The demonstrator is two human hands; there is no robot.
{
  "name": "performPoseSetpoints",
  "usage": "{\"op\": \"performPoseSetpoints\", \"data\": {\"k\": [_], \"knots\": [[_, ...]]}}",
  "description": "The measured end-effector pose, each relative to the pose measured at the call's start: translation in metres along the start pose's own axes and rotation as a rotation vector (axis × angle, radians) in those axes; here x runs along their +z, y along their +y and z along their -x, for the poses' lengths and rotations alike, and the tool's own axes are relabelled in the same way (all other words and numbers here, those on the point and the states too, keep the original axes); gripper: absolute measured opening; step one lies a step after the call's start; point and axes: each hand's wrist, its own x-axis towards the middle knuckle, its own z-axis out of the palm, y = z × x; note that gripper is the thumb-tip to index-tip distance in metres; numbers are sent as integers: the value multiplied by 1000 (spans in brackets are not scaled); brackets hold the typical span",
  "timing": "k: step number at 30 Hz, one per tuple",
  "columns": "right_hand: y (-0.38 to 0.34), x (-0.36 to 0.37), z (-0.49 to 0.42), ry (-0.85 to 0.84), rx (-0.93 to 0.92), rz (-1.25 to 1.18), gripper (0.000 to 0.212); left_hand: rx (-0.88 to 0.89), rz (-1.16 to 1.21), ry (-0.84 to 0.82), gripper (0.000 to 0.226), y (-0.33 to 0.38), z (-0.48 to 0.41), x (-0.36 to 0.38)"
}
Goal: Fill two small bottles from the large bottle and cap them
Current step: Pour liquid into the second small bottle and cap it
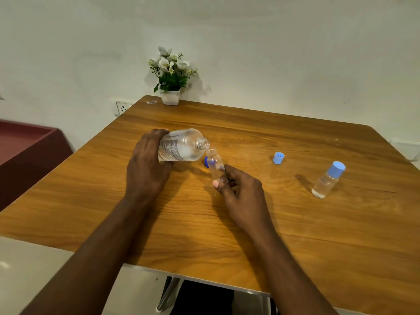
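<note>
My left hand (147, 162) grips the large clear bottle (183, 145), tipped on its side with its open mouth to the right. That mouth sits just above the open neck of a small clear bottle (216, 165), which my right hand (241, 189) holds near its base, tilted slightly left. A dark blue cap (206, 161) lies on the table behind the small bottle, partly hidden. A light blue cap (278, 158) lies loose to the right. Further right stands a second small bottle (327, 180) with a light blue cap on and clear liquid inside.
The wooden table (227, 223) fills most of the view. A white pot of flowers (170, 85) stands at its far edge against the wall. A wall socket (122, 108) and a dark red cabinet (27, 146) lie to the left.
</note>
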Motion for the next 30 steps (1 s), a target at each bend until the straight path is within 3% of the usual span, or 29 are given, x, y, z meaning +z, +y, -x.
{"op": "performPoseSetpoints", "data": {"k": [30], "knots": [[1, -1, 2, -72, 2, 25, 28, 110, -146, 121, 58, -6, -2, -6]]}}
